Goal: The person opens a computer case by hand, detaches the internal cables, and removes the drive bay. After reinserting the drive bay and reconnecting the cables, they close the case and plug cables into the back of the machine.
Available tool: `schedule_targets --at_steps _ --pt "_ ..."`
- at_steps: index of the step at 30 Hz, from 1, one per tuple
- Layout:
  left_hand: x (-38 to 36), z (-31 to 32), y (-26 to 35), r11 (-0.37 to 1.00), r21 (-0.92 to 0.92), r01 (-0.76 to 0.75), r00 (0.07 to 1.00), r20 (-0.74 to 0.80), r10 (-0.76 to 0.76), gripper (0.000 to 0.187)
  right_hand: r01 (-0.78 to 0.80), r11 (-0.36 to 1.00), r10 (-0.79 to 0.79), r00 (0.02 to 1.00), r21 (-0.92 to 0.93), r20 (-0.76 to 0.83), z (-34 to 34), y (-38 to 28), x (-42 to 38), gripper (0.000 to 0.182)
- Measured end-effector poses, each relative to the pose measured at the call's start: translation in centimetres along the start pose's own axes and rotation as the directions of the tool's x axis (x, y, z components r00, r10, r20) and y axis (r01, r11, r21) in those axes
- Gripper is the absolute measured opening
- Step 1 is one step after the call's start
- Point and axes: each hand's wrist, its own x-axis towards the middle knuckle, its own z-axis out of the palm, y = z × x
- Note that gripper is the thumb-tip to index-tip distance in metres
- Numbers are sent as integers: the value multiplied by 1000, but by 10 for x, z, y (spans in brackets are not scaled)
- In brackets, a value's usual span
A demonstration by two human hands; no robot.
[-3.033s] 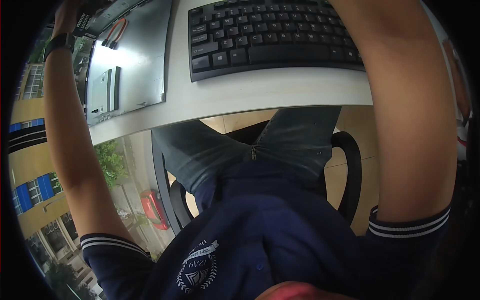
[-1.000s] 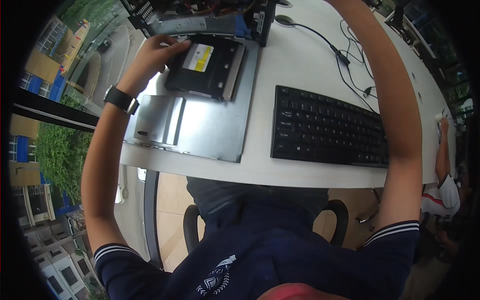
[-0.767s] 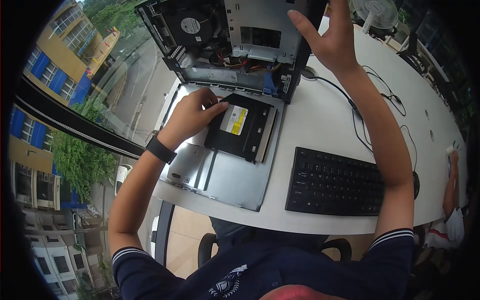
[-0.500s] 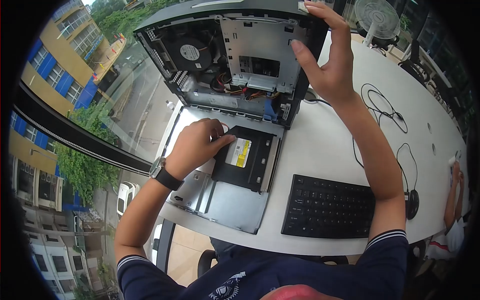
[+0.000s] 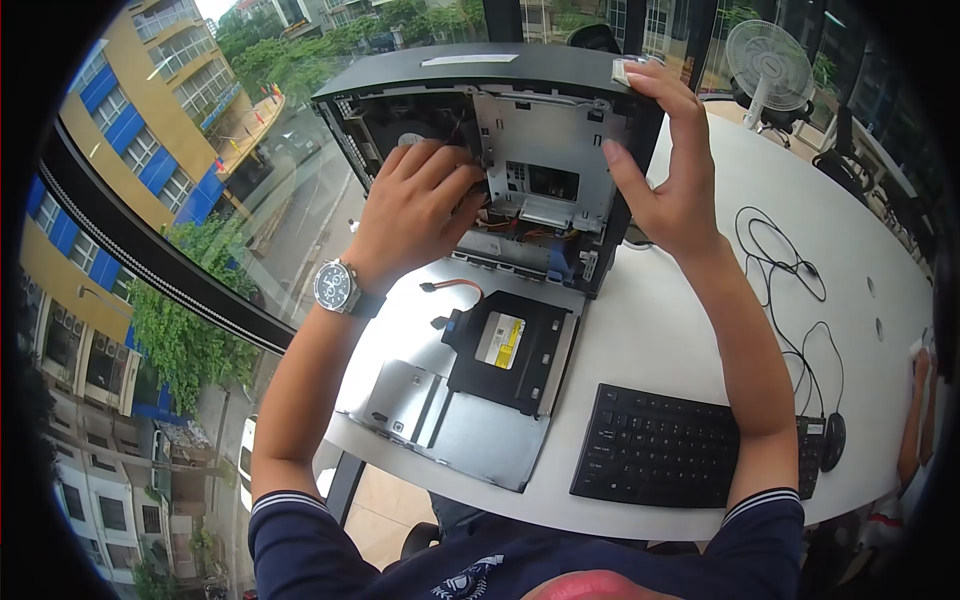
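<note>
A desktop computer case (image 5: 560, 125) stands with its side uncovered, showing a fan, a metal bracket and coloured cables. My right hand (image 5: 675, 190) grips its upper right corner, fingers on the top edge and thumb against the metal face. My left hand (image 5: 425, 205) reaches into the case in front of the fan. Its fingers are bent and close together; the tips and anything between them are hidden. Below, an optical drive (image 5: 475, 345) with a yellow-and-white label lies on the removed metal side panel (image 5: 480, 440), a red cable (image 5: 460, 285) beside it.
A black keyboard (image 5: 655, 445) and a mouse (image 5: 832, 440) lie on the white table (image 5: 690, 330), with a loose black cable (image 5: 785, 265) farther back. A white fan (image 5: 768, 70) stands behind. Windows line the left side; another person's arm (image 5: 915, 410) shows at far right.
My left hand has left the optical drive on the panel and moved up into the case. My right hand keeps its hold on the corner. The view has tilted slightly upward.
</note>
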Motion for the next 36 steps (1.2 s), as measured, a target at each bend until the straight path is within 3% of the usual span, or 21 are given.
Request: schedule_targets --at_steps 7,9,11,14,18,21,22,26,29,30,36 --pt "-19 18 24 987 -137 -90 995 24 94 28 13 999 -12 1000 32 -28 3 3 0 56" --pt "-13 26 37 981 -150 -126 992 9 128 43 6 1000 -6 1000 21 -15 0 0 0 56" --pt "8 34 55 997 -80 11 999 -52 -16 44 -8 1000 8 1000 18 -17 0 -3 1 56" --pt "24 42 69 989 40 139 982 121 -143 36 -4 1000 5 1000 30 -23 2 -2 1 57" --pt "23 42 64 999 -3 35 999 41 -35 25 10 1000 -10 1000 -20 -10 1 -3 1 57" --pt "9 24 67 999 -8 -42 997 69 43 23 17 1000 -17 1000 7 -15 1 -2 1 57" --pt "1 16 67 992 30 -125 991 53 123 23 16 1000 -16 1000 5 -16 2 0 -1 54" --pt "-19 -19 81 984 -34 -175 969 172 178 17 58 997 -57 998 53 -15 3 7 -1 47" --pt "-43 -30 101 946 -22 -323 883 353 310 18 12 996 -13 1000 93 14 5 11 -5 44" --pt "-52 -31 104 937 -20 -349 876 349 334 21 -7 1000 7 1000 15 26 4 8 -5 42" --pt "-74 -36 117 932 -195 -306 859 365 358 21 6 1000 -6 1000 25 21 8 10 -4 41"
